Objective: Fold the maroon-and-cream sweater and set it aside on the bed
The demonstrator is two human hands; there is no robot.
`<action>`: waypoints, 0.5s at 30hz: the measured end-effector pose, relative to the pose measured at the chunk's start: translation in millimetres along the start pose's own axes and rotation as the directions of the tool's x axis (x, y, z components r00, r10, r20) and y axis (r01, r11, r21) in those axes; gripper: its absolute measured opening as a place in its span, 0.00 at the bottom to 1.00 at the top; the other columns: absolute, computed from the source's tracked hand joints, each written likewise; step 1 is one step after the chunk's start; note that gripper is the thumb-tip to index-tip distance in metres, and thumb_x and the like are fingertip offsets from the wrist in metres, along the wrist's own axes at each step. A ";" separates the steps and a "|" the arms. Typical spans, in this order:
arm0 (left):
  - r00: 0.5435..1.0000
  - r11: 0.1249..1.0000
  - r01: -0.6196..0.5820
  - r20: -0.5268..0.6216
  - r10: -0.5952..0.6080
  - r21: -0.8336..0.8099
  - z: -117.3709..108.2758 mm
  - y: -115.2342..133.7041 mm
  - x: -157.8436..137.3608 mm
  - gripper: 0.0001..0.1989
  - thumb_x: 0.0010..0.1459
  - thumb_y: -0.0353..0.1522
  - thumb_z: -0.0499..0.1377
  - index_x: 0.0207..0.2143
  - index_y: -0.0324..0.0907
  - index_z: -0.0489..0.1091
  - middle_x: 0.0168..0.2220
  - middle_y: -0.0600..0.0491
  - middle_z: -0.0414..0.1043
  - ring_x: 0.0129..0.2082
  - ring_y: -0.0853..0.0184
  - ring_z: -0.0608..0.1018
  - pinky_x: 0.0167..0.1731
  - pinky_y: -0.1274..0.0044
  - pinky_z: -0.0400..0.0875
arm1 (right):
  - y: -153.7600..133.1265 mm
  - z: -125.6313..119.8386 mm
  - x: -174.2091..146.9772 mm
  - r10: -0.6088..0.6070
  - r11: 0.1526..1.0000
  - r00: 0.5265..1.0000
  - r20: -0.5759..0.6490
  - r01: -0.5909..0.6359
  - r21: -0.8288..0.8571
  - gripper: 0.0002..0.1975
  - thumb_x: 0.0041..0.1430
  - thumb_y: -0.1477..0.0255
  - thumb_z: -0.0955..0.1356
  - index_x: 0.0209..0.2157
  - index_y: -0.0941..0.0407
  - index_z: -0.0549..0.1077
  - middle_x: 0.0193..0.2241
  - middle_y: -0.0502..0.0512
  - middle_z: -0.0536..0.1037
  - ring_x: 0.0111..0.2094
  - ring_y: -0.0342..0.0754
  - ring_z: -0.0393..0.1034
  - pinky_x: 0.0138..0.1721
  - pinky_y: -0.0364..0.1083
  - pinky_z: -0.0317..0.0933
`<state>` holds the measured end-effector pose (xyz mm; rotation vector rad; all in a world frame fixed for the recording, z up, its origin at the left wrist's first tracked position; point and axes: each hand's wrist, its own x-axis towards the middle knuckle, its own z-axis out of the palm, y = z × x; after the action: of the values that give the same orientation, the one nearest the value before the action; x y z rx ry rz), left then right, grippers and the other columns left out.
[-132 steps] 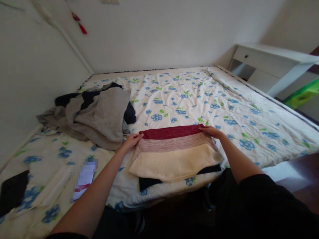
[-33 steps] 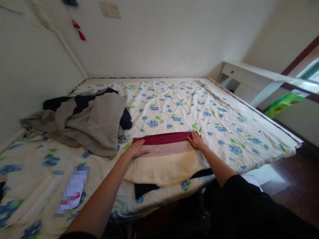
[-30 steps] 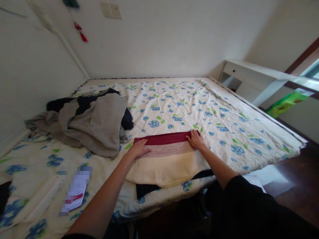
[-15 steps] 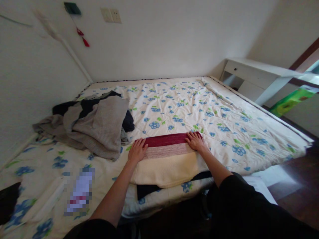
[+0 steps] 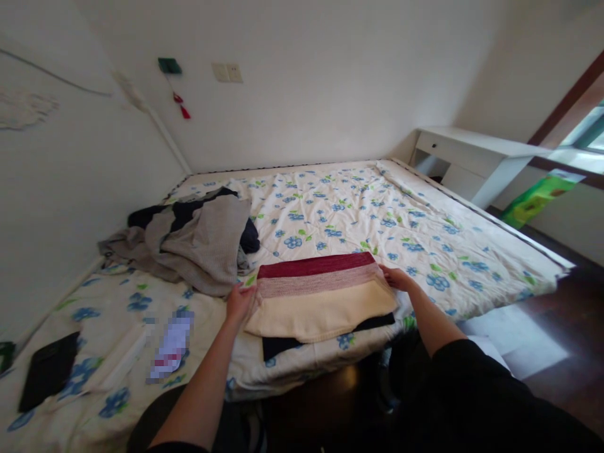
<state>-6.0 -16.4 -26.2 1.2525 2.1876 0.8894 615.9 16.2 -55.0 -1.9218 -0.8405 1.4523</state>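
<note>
Working from the left edge, I am seeing a flat black thing (image 5: 47, 370) lying on the flowered quilt (image 5: 425, 239), then a pale strip beside a blurred-out patch that I cannot read. Further in, a heap of grey and dark clothes (image 5: 193, 242) is lying against the wall, unfolded as far as I can judge.

My left hand (image 5: 239, 300) is gripping the left edge of the folded sweater (image 5: 321, 296), fingers curled over the knit and thumb seemingly tucked beneath, though the fingertips are blurring into the fabric. The sweater is sitting near the front edge of the bed, its dark red band away from me, a pinkish band in the middle and the cream part towards me. It is resting on a dark folded garment (image 5: 283, 345) that is peeking out below. My right hand (image 5: 396, 278) is holding the right edge, fingers close together and pressing on the corner; whether they are pinching underneath I cannot tell.

I am judging the sweater as folded into a neat rectangle, with the heap on the left remaining to be dealt with. To the right a white desk (image 5: 472, 160) is standing past the bed, and a green thing (image 5: 538, 200) is leaning below the window, too small to name. My body is hiding the floor in front of the bed
</note>
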 end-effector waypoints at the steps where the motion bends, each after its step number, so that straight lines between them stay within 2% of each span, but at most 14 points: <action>1: 0.997 0.995 0.075 -0.009 -0.075 -0.061 -2.7 2.5 -7.6 0.26 0.64 0.44 0.67 0.57 0.36 0.79 0.51 0.35 0.87 0.56 0.44 0.86 0.58 0.57 0.79 | 3.5 -3.3 -10.7 0.024 0.999 0.998 0.051 -0.027 0.041 0.21 0.74 0.51 0.71 0.39 0.56 0.79 0.34 0.57 0.84 0.34 0.48 0.80 0.41 0.44 0.75; 4: 0.982 0.962 0.187 0.046 -0.182 -0.201 -8.4 9.5 -35.9 0.20 0.62 0.47 0.70 0.41 0.38 0.82 0.38 0.40 0.88 0.45 0.47 0.89 0.47 0.62 0.83 | 11.2 -3.1 -41.7 0.089 0.989 0.985 0.147 -0.105 0.104 0.22 0.73 0.50 0.73 0.38 0.56 0.78 0.33 0.56 0.84 0.33 0.48 0.80 0.38 0.44 0.76; 6: 0.952 0.890 0.302 0.153 -0.264 -0.341 -12.0 13.9 -57.5 0.20 0.59 0.47 0.73 0.38 0.38 0.81 0.33 0.42 0.87 0.38 0.52 0.89 0.40 0.66 0.84 | 16.2 1.9 -59.6 0.129 0.981 0.966 0.224 -0.157 0.115 0.23 0.70 0.49 0.75 0.38 0.56 0.78 0.34 0.58 0.85 0.35 0.51 0.82 0.40 0.46 0.78; 8: 0.903 0.774 0.426 0.278 -0.329 -0.468 -15.9 17.2 -79.4 0.21 0.57 0.47 0.76 0.39 0.38 0.81 0.33 0.44 0.86 0.35 0.55 0.88 0.37 0.69 0.84 | 23.3 8.2 -74.7 0.125 0.981 0.957 0.261 -0.158 0.109 0.23 0.66 0.49 0.77 0.38 0.56 0.78 0.33 0.58 0.85 0.36 0.53 0.83 0.41 0.49 0.79; 11: 0.838 0.619 0.543 0.418 -0.351 -0.568 -19.9 17.7 -110.0 0.19 0.61 0.42 0.76 0.46 0.39 0.81 0.39 0.44 0.88 0.37 0.60 0.89 0.39 0.74 0.85 | 38.0 18.7 -92.8 0.046 0.983 0.979 0.201 -0.080 0.165 0.21 0.63 0.52 0.80 0.39 0.56 0.78 0.33 0.57 0.85 0.36 0.53 0.83 0.40 0.48 0.79; 15: 0.800 0.554 0.597 0.487 -0.351 -0.581 -15.7 15.9 -142.4 0.13 0.67 0.32 0.72 0.52 0.40 0.79 0.43 0.45 0.88 0.39 0.65 0.89 0.40 0.80 0.84 | 55.0 35.0 -109.7 -0.031 0.959 0.985 0.171 -0.019 0.282 0.17 0.61 0.60 0.80 0.41 0.56 0.78 0.36 0.57 0.86 0.38 0.53 0.85 0.42 0.46 0.79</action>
<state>60.7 -139.9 6.7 0.3247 1.5184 1.0488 566.8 -100.5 -39.3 -1.5971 -0.6704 1.6564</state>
